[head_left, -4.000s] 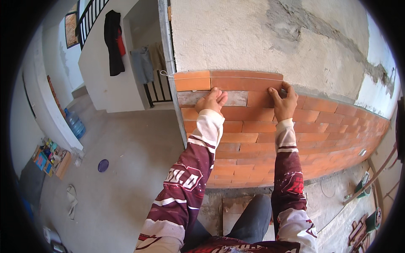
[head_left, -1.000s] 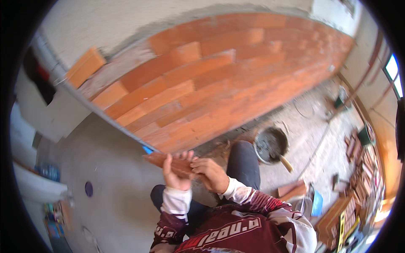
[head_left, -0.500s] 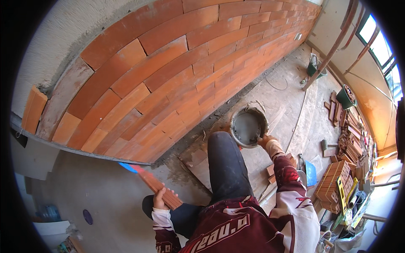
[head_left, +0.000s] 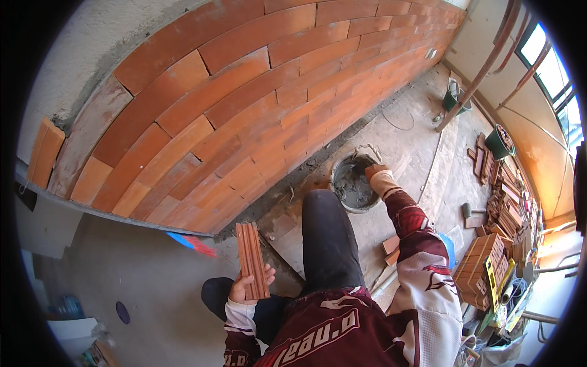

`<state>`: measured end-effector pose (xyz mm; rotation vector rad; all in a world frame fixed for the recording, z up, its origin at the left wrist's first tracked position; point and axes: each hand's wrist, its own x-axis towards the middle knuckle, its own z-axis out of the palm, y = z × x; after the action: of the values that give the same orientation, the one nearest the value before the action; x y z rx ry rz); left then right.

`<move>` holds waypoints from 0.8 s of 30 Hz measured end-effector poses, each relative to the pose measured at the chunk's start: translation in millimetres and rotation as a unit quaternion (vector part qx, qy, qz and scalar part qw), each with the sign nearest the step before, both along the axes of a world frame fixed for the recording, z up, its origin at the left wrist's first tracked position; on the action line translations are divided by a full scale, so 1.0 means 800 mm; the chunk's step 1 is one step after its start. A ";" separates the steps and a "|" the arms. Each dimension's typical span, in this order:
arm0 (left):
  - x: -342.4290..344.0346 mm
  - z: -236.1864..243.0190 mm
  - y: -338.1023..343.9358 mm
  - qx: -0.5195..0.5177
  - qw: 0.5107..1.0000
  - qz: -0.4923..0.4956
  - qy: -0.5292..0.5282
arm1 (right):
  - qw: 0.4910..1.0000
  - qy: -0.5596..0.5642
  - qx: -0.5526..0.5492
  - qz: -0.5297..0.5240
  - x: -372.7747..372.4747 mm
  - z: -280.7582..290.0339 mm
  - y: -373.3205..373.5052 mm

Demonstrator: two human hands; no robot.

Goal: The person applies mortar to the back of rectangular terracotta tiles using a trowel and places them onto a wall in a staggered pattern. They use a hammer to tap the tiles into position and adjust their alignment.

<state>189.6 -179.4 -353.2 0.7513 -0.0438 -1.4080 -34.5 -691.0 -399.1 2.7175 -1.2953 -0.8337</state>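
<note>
My left hand (head_left: 243,290) grips the lower part of a narrow terracotta brick tile (head_left: 251,254), its ribbed face toward me. The tile stands nearly upright to the left of my raised knee. My right hand (head_left: 375,172) is closed at the right inner side of a round mortar bucket (head_left: 335,197). Whatever those fingers hold is hidden from view. Inside the bucket, the wet grey mortar (head_left: 354,183) looks churned and uneven. Left of the bucket rises a wall faced with orange brick tiles (head_left: 244,101).
A red-and-blue brush-like thing (head_left: 191,243) lies by the wall's lower end. To the right are a brick stack (head_left: 482,269), loose tiles (head_left: 506,208), a mallet (head_left: 469,211) and a yellow level (head_left: 493,284). Poles (head_left: 483,67) and a green bucket (head_left: 501,142) stand farther off.
My left hand has swung the tile from a leftward slant to nearly upright. My right hand has moved from the bucket's near rim up and inward, and the mortar, smooth before, is stirred up.
</note>
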 end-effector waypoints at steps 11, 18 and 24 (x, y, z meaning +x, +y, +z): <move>-0.013 0.007 -0.013 0.066 0.997 -0.035 -0.022 | 0.997 -0.031 0.077 0.004 -0.051 -0.017 -0.007; -0.016 0.000 -0.020 0.054 0.997 0.026 0.044 | 0.995 -0.016 0.093 0.033 -0.074 -0.001 0.020; -0.019 0.002 -0.019 0.103 0.992 0.072 0.016 | 0.997 0.028 0.058 0.031 -0.061 0.079 0.010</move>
<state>174.3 -194.5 -351.4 0.8842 0.1807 -1.2995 -83.1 -683.2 -336.2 2.7826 -1.1808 -1.0019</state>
